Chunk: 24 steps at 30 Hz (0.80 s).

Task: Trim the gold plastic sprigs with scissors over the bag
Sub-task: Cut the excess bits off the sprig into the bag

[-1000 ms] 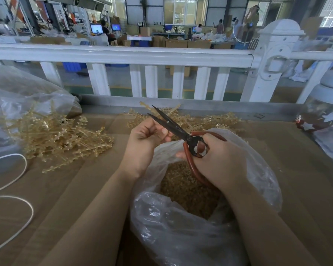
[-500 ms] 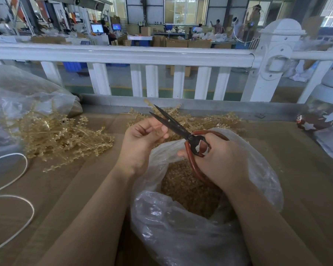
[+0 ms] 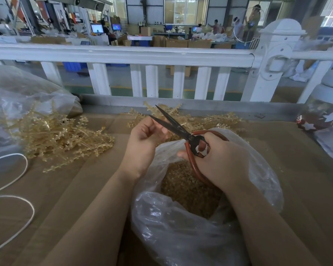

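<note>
Scissors [image 3: 178, 126] sit over the open mouth of the clear bag [image 3: 190, 237] in the head view, and against the frame half a second back I see their dark blades spread a little wider, the tips further apart. Their long axis runs on a diagonal, red handles low and to the right, points aimed up and to the left toward the white railing [image 3: 123, 55]. My right hand [image 3: 219, 162] grips the red handle loops, fingers curled through and around them. My left hand [image 3: 144, 143] has its fingers curled in beside the lower blade, touching it near the fingertips; I cannot tell whether a sprig is pinched there, as nothing gold shows clearly between the fingers. It sits much where it was before. Gold trimmings fill the bottom of the bag. One pile of gold sprigs [image 3: 62, 137] lies on the cardboard to the left, another just behind the blades.
</note>
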Each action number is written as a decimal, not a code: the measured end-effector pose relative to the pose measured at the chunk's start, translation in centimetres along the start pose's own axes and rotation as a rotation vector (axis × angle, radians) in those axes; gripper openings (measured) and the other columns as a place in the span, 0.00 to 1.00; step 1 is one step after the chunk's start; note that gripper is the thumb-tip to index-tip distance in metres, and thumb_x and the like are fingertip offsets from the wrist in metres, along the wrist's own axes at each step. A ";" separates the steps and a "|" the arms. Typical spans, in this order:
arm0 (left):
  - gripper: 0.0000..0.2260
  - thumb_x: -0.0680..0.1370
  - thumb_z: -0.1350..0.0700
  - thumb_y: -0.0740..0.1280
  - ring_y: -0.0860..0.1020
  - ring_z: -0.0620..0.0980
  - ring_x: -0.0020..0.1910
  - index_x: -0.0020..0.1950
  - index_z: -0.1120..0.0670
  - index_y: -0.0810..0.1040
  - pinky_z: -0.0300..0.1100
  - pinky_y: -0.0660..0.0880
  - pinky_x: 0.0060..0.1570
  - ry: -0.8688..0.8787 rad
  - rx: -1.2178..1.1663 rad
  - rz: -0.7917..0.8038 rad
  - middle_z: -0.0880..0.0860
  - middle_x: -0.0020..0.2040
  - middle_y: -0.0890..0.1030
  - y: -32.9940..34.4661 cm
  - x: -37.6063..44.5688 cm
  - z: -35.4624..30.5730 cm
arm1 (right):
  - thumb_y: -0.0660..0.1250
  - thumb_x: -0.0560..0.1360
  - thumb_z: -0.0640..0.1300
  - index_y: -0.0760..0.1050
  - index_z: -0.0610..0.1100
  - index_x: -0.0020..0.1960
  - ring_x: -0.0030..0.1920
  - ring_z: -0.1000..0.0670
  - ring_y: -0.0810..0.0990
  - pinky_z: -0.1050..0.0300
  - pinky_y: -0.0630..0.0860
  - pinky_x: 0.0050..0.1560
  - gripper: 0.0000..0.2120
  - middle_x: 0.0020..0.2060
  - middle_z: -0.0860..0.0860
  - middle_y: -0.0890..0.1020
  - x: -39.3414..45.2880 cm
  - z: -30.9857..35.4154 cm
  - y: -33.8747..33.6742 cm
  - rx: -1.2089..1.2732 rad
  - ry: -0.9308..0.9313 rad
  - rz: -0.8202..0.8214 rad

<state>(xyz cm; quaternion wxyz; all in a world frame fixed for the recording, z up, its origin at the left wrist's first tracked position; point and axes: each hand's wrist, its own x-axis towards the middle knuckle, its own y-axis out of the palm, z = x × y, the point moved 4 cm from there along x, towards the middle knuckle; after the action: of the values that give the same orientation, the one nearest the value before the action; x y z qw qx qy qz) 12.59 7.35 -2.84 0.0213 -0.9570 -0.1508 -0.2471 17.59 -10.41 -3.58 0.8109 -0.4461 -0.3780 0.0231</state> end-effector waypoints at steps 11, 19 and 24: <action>0.05 0.80 0.71 0.62 0.74 0.42 0.38 0.49 0.65 0.76 0.33 0.74 0.44 0.001 0.065 -0.023 0.48 0.37 0.76 0.0 -0.2 -0.5 | 0.47 0.65 0.84 0.79 0.52 0.49 0.38 0.57 0.76 0.62 0.76 0.43 0.41 0.39 0.60 0.80 -0.1 0.1 0.2 0.038 0.003 0.039; 0.09 0.79 0.70 0.63 0.76 0.41 0.37 0.46 0.58 0.78 0.33 0.75 0.43 -0.001 0.078 -0.028 0.44 0.35 0.79 -0.1 -0.2 -0.3 | 0.41 0.61 0.86 0.80 0.50 0.49 0.40 0.56 0.77 0.57 0.79 0.47 0.48 0.40 0.60 0.80 0.2 0.1 0.4 0.063 0.021 0.085; 0.09 0.79 0.70 0.63 0.78 0.41 0.37 0.46 0.58 0.79 0.34 0.75 0.43 0.019 0.070 -0.031 0.45 0.36 0.81 -0.2 -0.1 -0.3 | 0.41 0.60 0.86 0.79 0.51 0.45 0.36 0.56 0.77 0.56 0.80 0.42 0.47 0.36 0.58 0.80 0.2 0.2 0.2 0.009 0.032 0.088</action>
<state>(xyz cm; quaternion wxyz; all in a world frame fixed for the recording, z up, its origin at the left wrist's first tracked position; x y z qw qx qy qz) 12.29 7.44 -2.64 0.0524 -0.9507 -0.1740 -0.2512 17.65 -10.06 -3.53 0.8171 -0.4591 -0.3446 0.0532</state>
